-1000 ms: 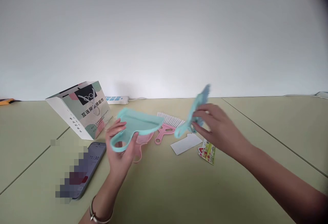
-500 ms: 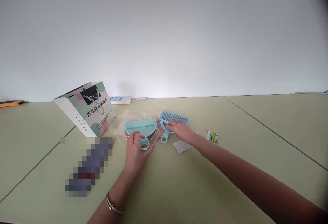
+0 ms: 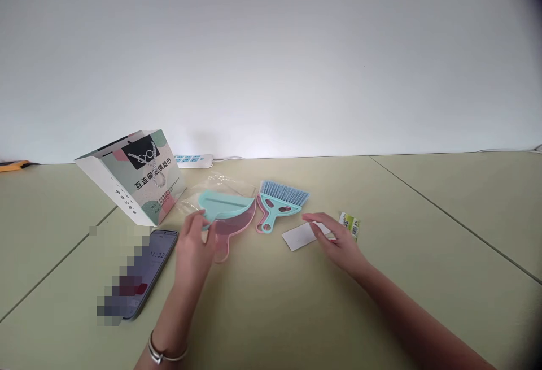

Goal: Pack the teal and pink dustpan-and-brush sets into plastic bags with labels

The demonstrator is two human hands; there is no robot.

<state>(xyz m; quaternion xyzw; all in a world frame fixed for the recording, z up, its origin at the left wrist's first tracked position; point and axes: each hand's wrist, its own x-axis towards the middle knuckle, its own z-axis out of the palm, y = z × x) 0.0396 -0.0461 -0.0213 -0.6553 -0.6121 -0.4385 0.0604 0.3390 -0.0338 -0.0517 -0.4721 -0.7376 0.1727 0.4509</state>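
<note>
My left hand [image 3: 195, 246] is closed round the handle end of a teal dustpan [image 3: 224, 203], which is turned askew. Partly under it lies a pink dustpan [image 3: 231, 229], its handle pointing toward me. Just right of the pans rests a teal hand brush [image 3: 277, 209] with blue bristles, overlapping a pink brush [image 3: 259, 220] that is mostly hidden. My right hand [image 3: 336, 243] hovers at a white card [image 3: 300, 236], thumb and fingers apart, holding nothing I can see. It covers part of the card.
Clear plastic wrapping [image 3: 212, 183] lies behind the dustpans. A paper bag [image 3: 144, 183] stands at the left, with a phone [image 3: 158, 262], partly pixelated, in front. A power strip [image 3: 195, 161] sits by the wall. A green and white label [image 3: 349, 224] lies right of the card.
My left hand has swung the teal dustpan leftward, uncovering more of the pink one. My right hand has left the brush and moved right and nearer, to the white card.
</note>
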